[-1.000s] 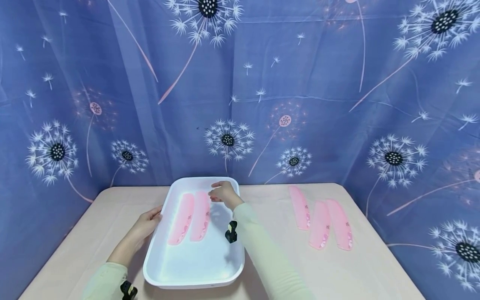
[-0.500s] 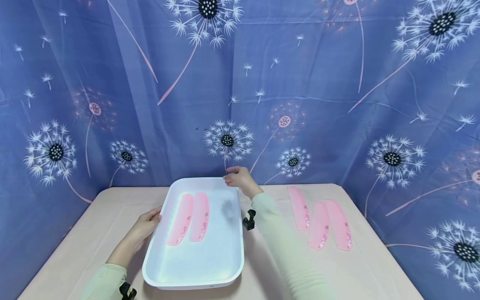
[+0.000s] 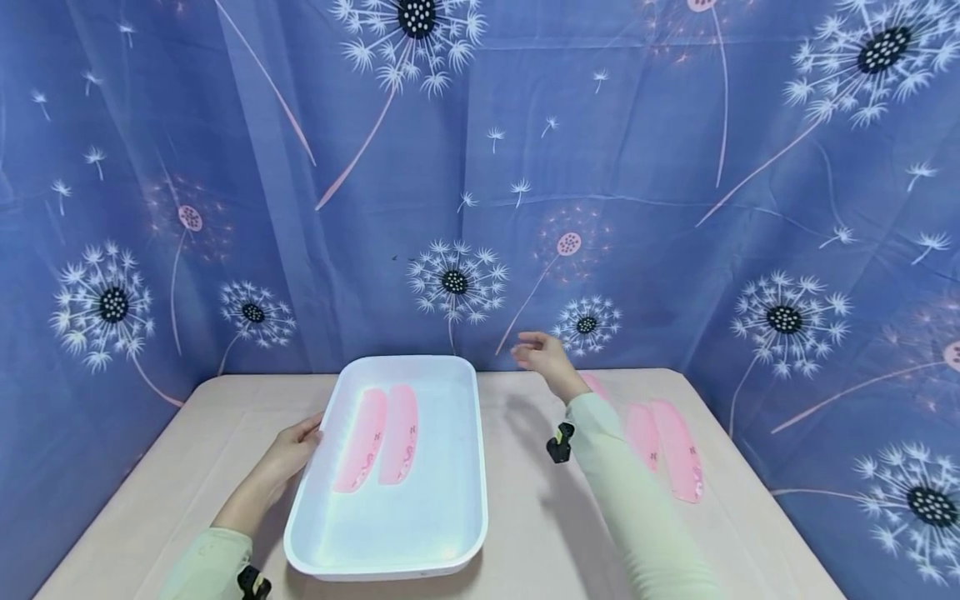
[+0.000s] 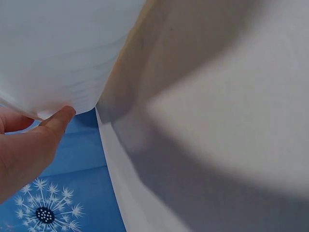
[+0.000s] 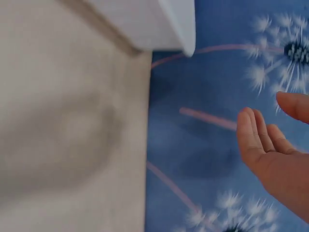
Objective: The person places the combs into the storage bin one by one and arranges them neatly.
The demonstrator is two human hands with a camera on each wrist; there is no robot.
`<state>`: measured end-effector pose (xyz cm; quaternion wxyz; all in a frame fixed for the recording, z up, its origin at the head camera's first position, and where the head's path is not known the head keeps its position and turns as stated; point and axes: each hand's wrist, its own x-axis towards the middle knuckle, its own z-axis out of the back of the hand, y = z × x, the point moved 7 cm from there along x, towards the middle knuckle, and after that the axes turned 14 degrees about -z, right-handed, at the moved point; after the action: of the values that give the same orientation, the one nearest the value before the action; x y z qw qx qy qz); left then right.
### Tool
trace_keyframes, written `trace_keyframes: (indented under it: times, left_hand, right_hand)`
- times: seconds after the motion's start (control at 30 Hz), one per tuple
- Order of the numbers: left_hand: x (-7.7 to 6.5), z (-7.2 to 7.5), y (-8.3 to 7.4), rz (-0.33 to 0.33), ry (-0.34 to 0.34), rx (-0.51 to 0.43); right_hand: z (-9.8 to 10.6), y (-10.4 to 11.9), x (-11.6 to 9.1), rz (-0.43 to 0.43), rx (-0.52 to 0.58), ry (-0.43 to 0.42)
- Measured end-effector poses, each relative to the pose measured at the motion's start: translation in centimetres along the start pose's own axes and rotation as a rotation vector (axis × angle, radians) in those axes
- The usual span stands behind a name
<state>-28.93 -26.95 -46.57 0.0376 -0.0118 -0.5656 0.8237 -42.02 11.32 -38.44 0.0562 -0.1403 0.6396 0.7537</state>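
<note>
My left hand [image 3: 288, 450] grips the left rim of a white rectangular tray [image 3: 481, 467]; in the left wrist view its fingers pinch the wall of the tray [image 4: 63, 58]. Inside the tray lie two flat pink combs side by side, the left comb [image 3: 362, 442] and the right comb [image 3: 399, 435]. Beyond the tray's right side, my right hand [image 3: 546, 362] hangs in the air above the back of the table, fingers relaxed and holding nothing. The right wrist view shows its thumb and fingers [image 5: 248, 130] apart.
More pink combs lie on the right of the table [image 3: 517, 517]: one comb [image 3: 678, 454] in plain sight, another comb [image 3: 641, 429] and a third comb [image 3: 594, 383] partly behind the right sleeve [image 3: 637, 500]. A blue dandelion-print curtain [image 3: 510, 275] hangs behind the table.
My right hand has moved out of the tray, over its right rim and further right toward the loose combs. The left hand and both combs in the tray stay put.
</note>
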Motion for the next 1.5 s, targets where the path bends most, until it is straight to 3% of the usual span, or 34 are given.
trace_keyframes:
  times: [0.37, 0.7, 1.17, 1.5]
  left_hand:
    - [-0.1, 0.2, 0.5, 0.007, -0.01, 0.004]
    - [0.0, 0.0, 0.3, -0.03, -0.006, -0.023]
    - [0.1, -0.3, 0.3, -0.004, -0.017, -0.021]
    - [0.0, 0.0, 0.0, 0.018, -0.008, 0.012]
  right_hand:
    - [5.9, -3.6, 0.4, -0.005, 0.052, -0.114]
    - [9.5, -6.6, -0.2, -0.046, -0.005, -0.16]
    - [12.5, -10.5, -0.8, -0.142, -0.01, -0.204]
    - [13.5, -12.1, -0.9, -0.195, -0.023, -0.212]
